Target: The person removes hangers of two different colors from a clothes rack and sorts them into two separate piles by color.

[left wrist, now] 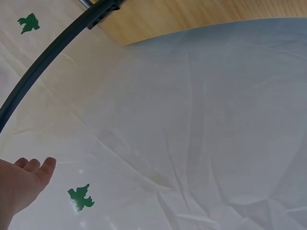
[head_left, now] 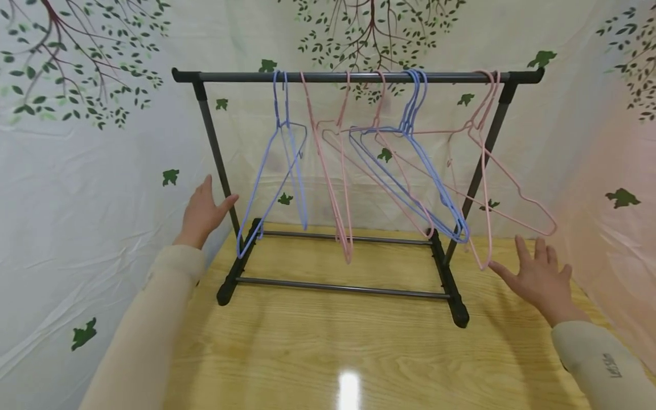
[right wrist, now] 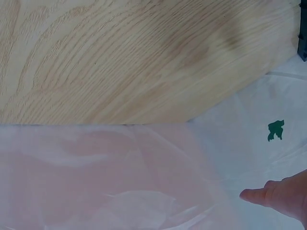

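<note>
"What stands there?"
"One black tubular rack (head_left: pixel 328 77) on a wood-grained surface (head_left: pixel 256 353). Its bar carries two thin blue triangular hangers (head_left: pixel 277 108) leftmost, three thin pink triangular hangers (head_left: pixel 339 122) mid-bar, then overlapping blue (head_left: pixel 405 126) and pink bunches (head_left: pixel 474 122), uncountable."
"Hands?"
"Two, open, empty: left hand (head_left: pixel 202 210) near the rack, right hand (head_left: pixel 543 279) beside the rightmost pinks."

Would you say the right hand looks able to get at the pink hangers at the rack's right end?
Probably yes: the right hand holds nothing and appears close to those pink hangers, with nothing visible between them.
</note>
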### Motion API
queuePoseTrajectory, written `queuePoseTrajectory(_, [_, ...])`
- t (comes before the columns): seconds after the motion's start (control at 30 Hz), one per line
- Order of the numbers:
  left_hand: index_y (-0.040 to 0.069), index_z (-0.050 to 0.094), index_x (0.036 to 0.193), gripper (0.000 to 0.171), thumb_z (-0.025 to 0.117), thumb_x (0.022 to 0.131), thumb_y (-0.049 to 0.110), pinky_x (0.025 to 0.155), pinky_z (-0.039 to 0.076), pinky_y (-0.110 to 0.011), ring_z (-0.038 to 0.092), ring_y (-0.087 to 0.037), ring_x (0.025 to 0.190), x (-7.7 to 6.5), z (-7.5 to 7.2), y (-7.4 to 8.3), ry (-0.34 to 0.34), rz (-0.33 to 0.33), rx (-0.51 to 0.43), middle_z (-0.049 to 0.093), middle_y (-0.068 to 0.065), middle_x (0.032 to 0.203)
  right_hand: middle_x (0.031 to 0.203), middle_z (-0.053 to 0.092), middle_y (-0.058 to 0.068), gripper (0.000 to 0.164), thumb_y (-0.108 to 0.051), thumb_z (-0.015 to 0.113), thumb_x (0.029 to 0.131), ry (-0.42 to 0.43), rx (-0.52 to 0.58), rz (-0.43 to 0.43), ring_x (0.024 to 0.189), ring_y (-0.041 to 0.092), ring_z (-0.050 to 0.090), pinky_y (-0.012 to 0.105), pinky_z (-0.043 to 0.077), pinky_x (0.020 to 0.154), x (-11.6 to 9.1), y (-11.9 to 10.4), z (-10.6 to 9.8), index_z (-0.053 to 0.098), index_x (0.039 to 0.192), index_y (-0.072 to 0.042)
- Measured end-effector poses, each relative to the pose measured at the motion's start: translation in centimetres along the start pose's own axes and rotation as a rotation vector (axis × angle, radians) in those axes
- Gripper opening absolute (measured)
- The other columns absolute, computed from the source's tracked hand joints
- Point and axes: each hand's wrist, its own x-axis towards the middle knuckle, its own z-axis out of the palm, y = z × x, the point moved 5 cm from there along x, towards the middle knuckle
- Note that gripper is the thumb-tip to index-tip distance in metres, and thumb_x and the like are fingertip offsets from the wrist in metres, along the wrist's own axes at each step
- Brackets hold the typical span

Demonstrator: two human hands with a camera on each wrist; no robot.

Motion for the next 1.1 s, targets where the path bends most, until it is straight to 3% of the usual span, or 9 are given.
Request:
queuePoseTrajectory(0.17, [0.0,0.002,0.158,0.089,0.051,0.101,0.048,0.113,0.02,-0.061,0.021,-0.051,0.142,0.7,-0.5,0.2,0.029,-0.021,-0.104,0.017,-0.031,0.158,0.151,-0.003,0.045,0.099,-0.068,0.043,0.095,0.013,-0.003,-0.005,0.135,0.066,0.002,0.086,0.004,0.09,0.3,0.1,-0.3,0.0,0.159,-0.006])
queuePoseTrajectory(0.4, [0.006,0.006,0.159,0.081,0.052,0.102,0.041,0.108,0.034,-0.057,0.038,-0.045,0.137,1.5,-0.4,0.0,0.062,-0.055,-0.239,0.032,-0.026,0.154,0.151,-0.002,0.044,0.099,-0.068,0.043,0.095,0.014,0.009,-0.013,0.134,0.066,0.006,0.085,0.007,0.09,0.8,-0.2,-1.0,0.001,0.159,-0.005])
queuePoseTrajectory(0.53, [0.009,0.011,0.16,0.076,0.053,0.103,0.035,0.105,0.04,-0.054,0.046,-0.04,0.133,1.9,-0.1,0.0,0.091,-0.086,-0.313,0.041,-0.024,0.15,0.149,0.004,0.046,0.097,-0.065,0.044,0.096,0.04,0.009,-0.019,0.131,0.067,0.012,0.083,0.014,0.089,1.2,-0.2,-1.8,0.005,0.158,-0.002])
queuePoseTrajectory(0.73, [0.007,0.027,0.155,0.062,0.056,0.102,0.022,0.101,0.045,-0.049,0.056,-0.039,0.123,2.4,0.2,0.1,0.164,-0.086,-0.339,0.055,-0.024,0.137,0.148,0.008,0.048,0.096,-0.063,0.046,0.097,0.086,-0.004,-0.021,0.124,0.07,0.021,0.081,0.027,0.086,1.8,0.2,-3.8,0.006,0.157,0.0])
queuePoseTrajectory(0.93, [0.008,0.037,0.151,0.054,0.056,0.102,0.017,0.097,0.048,-0.049,0.059,-0.039,0.119,2.6,0.5,-0.1,0.213,-0.079,-0.352,0.059,-0.024,0.131,0.148,0.0,0.049,0.094,-0.059,0.044,0.099,0.079,0.045,0.006,0.124,0.071,0.019,0.079,0.023,0.094,1.9,1.2,-6.2,-0.003,0.157,-0.002])
queuePoseTrajectory(1.1, [0.007,0.042,0.149,0.05,0.057,0.102,0.017,0.096,0.048,-0.05,0.061,-0.04,0.116,2.7,0.7,-0.1,0.238,-0.064,-0.345,0.06,-0.025,0.128,0.151,-0.002,0.046,0.092,-0.055,0.044,0.1,0.138,0.084,0.027,0.131,0.068,0.013,0.078,0.021,0.096,1.8,1.7,-8.3,-0.001,0.156,0.001])
